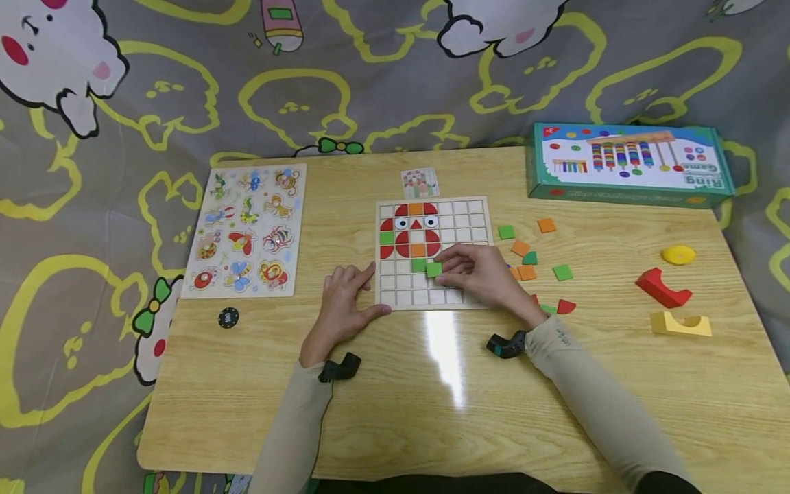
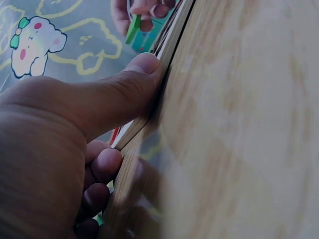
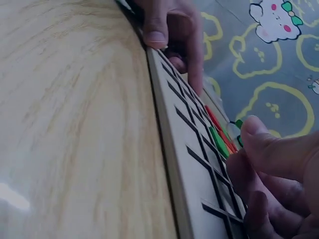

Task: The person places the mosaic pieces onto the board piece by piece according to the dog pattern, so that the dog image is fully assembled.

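A wooden grid board [image 1: 378, 291] lies on the table with red, orange, green and white pieces set in its upper left, forming a figure with two eyes. My right hand [image 1: 484, 274] pinches a green square tile [image 1: 434, 269] between thumb and fingers, low over the board, beside another green tile [image 1: 418, 265] in the grid. At the board's near left corner is my left hand [image 1: 339, 309]: its thumb [image 2: 142, 64] touches the near edge and its index finger reaches along the left edge. A small pattern card [image 1: 420, 182] lies behind the board.
Loose orange, green and red pieces [image 1: 563, 272] are scattered right of the board. An insect puzzle board [image 1: 299, 206] and a black round chip [image 1: 228, 318] lie left. A green game box [image 1: 629, 195] stands back right, near yellow and red blocks [image 1: 657, 288].
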Action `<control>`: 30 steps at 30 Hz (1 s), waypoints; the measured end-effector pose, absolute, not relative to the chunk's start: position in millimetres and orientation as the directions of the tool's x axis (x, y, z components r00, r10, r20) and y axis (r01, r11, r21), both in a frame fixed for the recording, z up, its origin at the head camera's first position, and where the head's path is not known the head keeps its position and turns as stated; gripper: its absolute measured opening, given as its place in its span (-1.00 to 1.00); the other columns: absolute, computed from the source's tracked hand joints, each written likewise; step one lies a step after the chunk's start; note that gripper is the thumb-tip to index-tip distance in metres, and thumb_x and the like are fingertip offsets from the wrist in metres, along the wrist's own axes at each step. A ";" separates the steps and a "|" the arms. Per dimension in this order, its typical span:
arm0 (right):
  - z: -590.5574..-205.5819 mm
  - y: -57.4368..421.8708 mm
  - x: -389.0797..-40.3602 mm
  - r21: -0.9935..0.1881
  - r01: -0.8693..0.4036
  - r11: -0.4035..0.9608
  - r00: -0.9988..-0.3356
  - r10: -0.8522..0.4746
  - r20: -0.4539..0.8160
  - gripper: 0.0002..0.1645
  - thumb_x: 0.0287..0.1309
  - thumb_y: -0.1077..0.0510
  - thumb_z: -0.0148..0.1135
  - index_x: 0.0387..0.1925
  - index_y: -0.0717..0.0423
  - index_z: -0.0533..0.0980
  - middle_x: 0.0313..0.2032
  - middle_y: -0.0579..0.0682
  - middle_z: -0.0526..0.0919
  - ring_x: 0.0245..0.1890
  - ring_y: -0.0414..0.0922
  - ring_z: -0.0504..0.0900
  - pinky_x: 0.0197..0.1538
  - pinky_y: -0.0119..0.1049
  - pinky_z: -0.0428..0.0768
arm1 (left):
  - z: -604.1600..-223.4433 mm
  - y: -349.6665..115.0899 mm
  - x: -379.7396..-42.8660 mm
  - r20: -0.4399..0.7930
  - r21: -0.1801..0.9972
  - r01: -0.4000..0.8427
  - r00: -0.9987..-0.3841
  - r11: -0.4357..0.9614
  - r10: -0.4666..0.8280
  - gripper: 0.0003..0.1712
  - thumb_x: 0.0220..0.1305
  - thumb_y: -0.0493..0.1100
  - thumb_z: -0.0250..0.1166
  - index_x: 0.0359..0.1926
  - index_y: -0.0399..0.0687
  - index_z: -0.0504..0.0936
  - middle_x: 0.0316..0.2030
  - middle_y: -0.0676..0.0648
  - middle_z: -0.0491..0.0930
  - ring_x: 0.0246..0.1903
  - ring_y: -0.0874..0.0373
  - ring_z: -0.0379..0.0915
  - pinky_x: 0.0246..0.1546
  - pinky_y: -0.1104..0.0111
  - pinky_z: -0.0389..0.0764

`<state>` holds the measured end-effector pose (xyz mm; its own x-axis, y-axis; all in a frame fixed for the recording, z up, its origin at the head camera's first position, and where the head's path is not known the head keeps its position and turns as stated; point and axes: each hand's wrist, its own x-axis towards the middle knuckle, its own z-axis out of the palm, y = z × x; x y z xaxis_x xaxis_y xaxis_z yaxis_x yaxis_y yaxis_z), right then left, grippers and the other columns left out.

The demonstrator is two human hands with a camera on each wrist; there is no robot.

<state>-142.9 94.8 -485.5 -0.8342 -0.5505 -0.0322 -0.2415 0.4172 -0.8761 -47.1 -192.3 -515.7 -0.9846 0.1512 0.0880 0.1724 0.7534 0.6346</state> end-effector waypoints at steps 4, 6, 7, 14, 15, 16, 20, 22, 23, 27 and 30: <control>-489.0 86.4 -141.6 -0.837 -0.345 0.426 -0.810 -0.585 0.036 -0.65 0.00 0.03 0.53 -0.13 -0.02 0.68 -0.38 -0.18 0.69 -0.43 -0.25 0.63 -0.34 -0.39 0.55 | -515.7 -192.2 -47.8 0.090 0.630 0.175 -0.984 0.757 0.152 0.03 -0.08 0.21 0.56 0.38 -0.10 0.41 -0.33 0.07 0.37 -0.25 0.12 0.13 -0.14 0.25 0.11; -489.9 82.9 -141.0 -0.820 -0.377 0.431 -0.803 -0.593 0.057 -0.64 -0.03 0.03 0.56 -0.15 -0.02 0.70 -0.40 -0.18 0.67 -0.45 -0.26 0.59 -0.36 -0.38 0.51 | -515.9 -192.2 -47.8 0.091 0.625 0.175 -0.984 0.761 0.152 0.03 -0.08 0.21 0.56 0.38 -0.10 0.41 -0.33 0.08 0.37 -0.25 0.12 0.13 -0.15 0.26 0.11; -490.3 81.2 -140.8 -0.810 -0.394 0.434 -0.799 -0.597 0.069 -0.64 -0.05 0.03 0.57 -0.16 -0.02 0.70 -0.40 -0.17 0.67 -0.46 -0.25 0.58 -0.37 -0.38 0.50 | -515.9 -192.1 -47.7 0.094 0.622 0.177 -0.984 0.763 0.152 0.03 -0.08 0.21 0.57 0.38 -0.11 0.41 -0.33 0.07 0.37 -0.26 0.12 0.13 -0.15 0.26 0.11; -490.0 72.0 -138.7 -0.698 -0.487 0.525 -0.789 -0.607 0.094 -0.61 -0.14 -0.05 0.61 -0.22 -0.05 0.72 -0.42 -0.17 0.64 -0.51 -0.28 0.48 -0.37 -0.31 0.40 | -515.2 -191.9 -47.5 0.112 0.623 0.189 -0.982 0.759 0.152 0.02 -0.09 0.16 0.58 0.37 -0.14 0.43 -0.32 0.04 0.40 -0.25 0.10 0.14 -0.14 0.22 0.13; -490.0 71.6 -138.4 -0.689 -0.489 0.535 -0.790 -0.607 0.089 -0.60 -0.15 -0.07 0.61 -0.22 -0.06 0.72 -0.43 -0.17 0.63 -0.51 -0.28 0.47 -0.37 -0.30 0.39 | -515.1 -191.9 -47.5 0.113 0.624 0.189 -0.982 0.758 0.152 0.02 -0.09 0.16 0.59 0.36 -0.14 0.43 -0.32 0.04 0.40 -0.25 0.09 0.14 -0.14 0.21 0.13; -489.9 71.4 -138.1 -0.685 -0.486 0.542 -0.791 -0.606 0.082 -0.59 -0.16 -0.08 0.62 -0.22 -0.07 0.72 -0.43 -0.18 0.63 -0.52 -0.28 0.47 -0.38 -0.30 0.39 | -515.0 -191.9 -47.5 0.112 0.624 0.188 -0.982 0.758 0.151 0.02 -0.09 0.16 0.59 0.37 -0.14 0.43 -0.32 0.04 0.40 -0.25 0.09 0.14 -0.14 0.21 0.13; -490.9 72.0 -138.8 -0.683 -0.484 0.547 -0.788 -0.613 0.068 -0.58 -0.17 -0.10 0.62 -0.21 -0.09 0.72 -0.44 -0.18 0.62 -0.52 -0.28 0.45 -0.38 -0.30 0.38 | -514.3 -191.9 -47.6 0.105 0.624 0.184 -0.983 0.760 0.151 0.03 -0.09 0.17 0.58 0.37 -0.13 0.42 -0.32 0.04 0.39 -0.25 0.10 0.13 -0.14 0.22 0.13; -491.0 72.6 -139.4 -0.684 -0.488 0.542 -0.783 -0.619 0.068 -0.59 -0.15 -0.11 0.61 -0.21 -0.10 0.72 -0.45 -0.19 0.63 -0.52 -0.28 0.46 -0.38 -0.30 0.39 | -514.3 -191.9 -47.6 0.103 0.625 0.182 -0.983 0.759 0.151 0.03 -0.09 0.17 0.58 0.38 -0.13 0.42 -0.32 0.04 0.39 -0.25 0.09 0.13 -0.14 0.22 0.13; -491.2 72.7 -139.7 -0.683 -0.492 0.540 -0.780 -0.622 0.071 -0.61 -0.13 -0.10 0.60 -0.21 -0.10 0.72 -0.45 -0.20 0.63 -0.51 -0.28 0.46 -0.38 -0.30 0.40 | -514.4 -191.9 -47.6 0.104 0.625 0.183 -0.983 0.759 0.151 0.03 -0.09 0.17 0.58 0.37 -0.13 0.42 -0.32 0.04 0.40 -0.25 0.09 0.14 -0.14 0.22 0.13; -491.2 72.9 -139.9 -0.685 -0.498 0.532 -0.775 -0.627 0.076 -0.69 -0.05 -0.06 0.56 -0.23 -0.10 0.73 -0.45 -0.23 0.63 -0.51 -0.29 0.48 -0.38 -0.30 0.40 | -514.4 -191.9 -47.2 0.107 0.625 0.183 -0.983 0.759 0.149 0.02 -0.09 0.16 0.58 0.37 -0.12 0.42 -0.31 0.04 0.40 -0.25 0.10 0.14 -0.14 0.22 0.13; -490.8 72.2 -139.6 -0.684 -0.497 0.534 -0.776 -0.626 0.074 -0.73 -0.02 -0.03 0.55 -0.24 -0.10 0.73 -0.46 -0.24 0.63 -0.52 -0.29 0.48 -0.39 -0.29 0.39 | -514.2 -191.7 -46.7 0.108 0.627 0.183 -0.983 0.757 0.148 0.01 -0.08 0.16 0.58 0.37 -0.12 0.42 -0.31 0.04 0.41 -0.25 0.10 0.14 -0.15 0.22 0.13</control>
